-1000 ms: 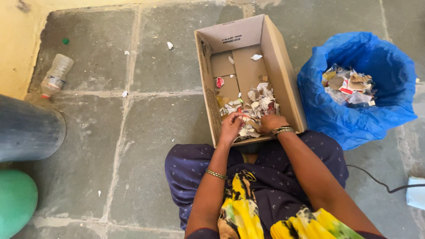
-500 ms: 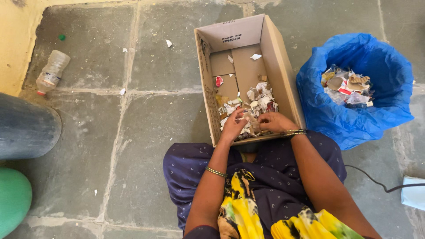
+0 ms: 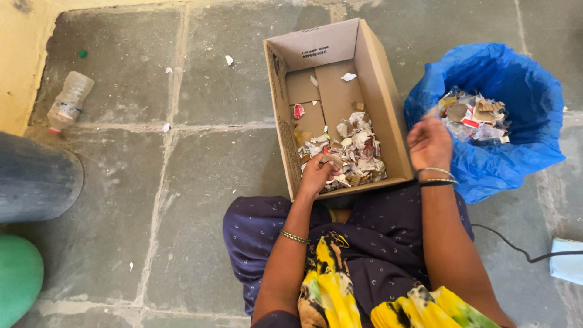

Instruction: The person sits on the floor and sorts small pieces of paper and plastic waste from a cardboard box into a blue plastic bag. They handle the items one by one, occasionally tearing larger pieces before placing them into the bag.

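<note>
1. Since the earlier frames, the right hand [image 3: 429, 143] has left the open brown cardboard box [image 3: 381, 103] and moved right, to the rim of the blue plastic bag [image 3: 522, 91]; the left hand [image 3: 317, 174] has stayed in the box.
2. Right hand: raised between box and bag, fingers curled and blurred; whether it holds scraps cannot be told. Two thin bangles sit on its wrist.
3. Left hand: fingers closed narrowly on the heap of torn paper and card scraps [image 3: 355, 152] at the near end of the box.
4. Surroundings: the box stands on the grey stone slab floor [image 3: 121, 182], just in front of the person's knees. The bag stands just beside the box's right wall and holds more scraps [image 3: 473, 115].
5. A clear plastic bottle [image 3: 68, 100] lies well apart at far left, near the yellow wall. A dark cylinder [image 3: 33, 182] and a green rounded object [image 3: 15, 276] occupy the left edge. A black cable [image 3: 510, 246] runs along the floor at right.
6. Scraps: small, irregular, mostly white and tan, some red. Box: rectangular, flaps open, far half nearly bare. Bag: thin, crinkled, glossy.
</note>
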